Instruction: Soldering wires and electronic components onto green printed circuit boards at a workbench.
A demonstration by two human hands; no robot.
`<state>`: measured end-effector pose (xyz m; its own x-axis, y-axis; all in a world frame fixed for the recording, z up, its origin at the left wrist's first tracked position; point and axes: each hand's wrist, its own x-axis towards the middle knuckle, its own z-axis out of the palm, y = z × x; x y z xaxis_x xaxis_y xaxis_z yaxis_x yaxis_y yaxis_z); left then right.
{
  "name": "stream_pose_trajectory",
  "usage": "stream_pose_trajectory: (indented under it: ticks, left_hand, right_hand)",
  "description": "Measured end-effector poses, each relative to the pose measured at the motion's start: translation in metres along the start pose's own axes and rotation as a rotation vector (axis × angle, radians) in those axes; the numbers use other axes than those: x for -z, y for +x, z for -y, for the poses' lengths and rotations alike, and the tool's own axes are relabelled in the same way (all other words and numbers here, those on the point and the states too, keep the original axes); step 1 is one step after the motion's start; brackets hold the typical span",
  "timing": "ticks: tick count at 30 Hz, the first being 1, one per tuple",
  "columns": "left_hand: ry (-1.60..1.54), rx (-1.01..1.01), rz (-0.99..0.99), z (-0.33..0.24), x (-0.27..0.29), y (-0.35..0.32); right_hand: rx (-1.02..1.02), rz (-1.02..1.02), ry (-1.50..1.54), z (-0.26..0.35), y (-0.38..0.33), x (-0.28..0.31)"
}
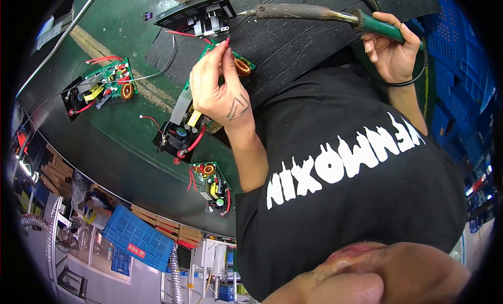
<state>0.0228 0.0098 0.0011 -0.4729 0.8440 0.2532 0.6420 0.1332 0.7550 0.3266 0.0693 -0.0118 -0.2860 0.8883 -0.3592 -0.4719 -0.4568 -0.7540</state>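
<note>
My left hand (220, 89) pinches the end of a thin red wire (228, 41) above a green circuit board (195, 107) that carries a copper coil (242, 67) and a black base. My right hand (392, 48) grips the green handle of a soldering iron (309, 12). The iron lies level, its tip pointing left toward a black plastic housing (201, 15). The tip stays apart from the wire and the board. Both rest on a dark ribbed mat (298, 47).
Two more green circuit boards lie on the green belt (126, 141), one at the left (102, 86) and one nearer me (212, 186). Blue crates (453, 63) stand at the right and another blue crate (137, 238) sits beyond the belt's edge.
</note>
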Motion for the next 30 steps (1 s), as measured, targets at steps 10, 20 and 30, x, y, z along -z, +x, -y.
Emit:
stream_pose_trajectory:
  ticks: [10,20,30]
  left_hand:
    - [0.173,-0.232,-0.038,0.016,-0.005,0.0]
    - [0.208,-0.332,-0.001,0.014,-0.004,0.004]
    - [0.16,-0.393,0.111,0.01,0.004,0.022]
  right_hand:
    - [-0.027,-0.005,-0.023,-0.003,0.001,0.001]
    - [-0.026,0.038,-0.031,0.002,0.001,-0.004]
    - [-0.013,-0.015,-0.004,0.001,-0.004,0.014]
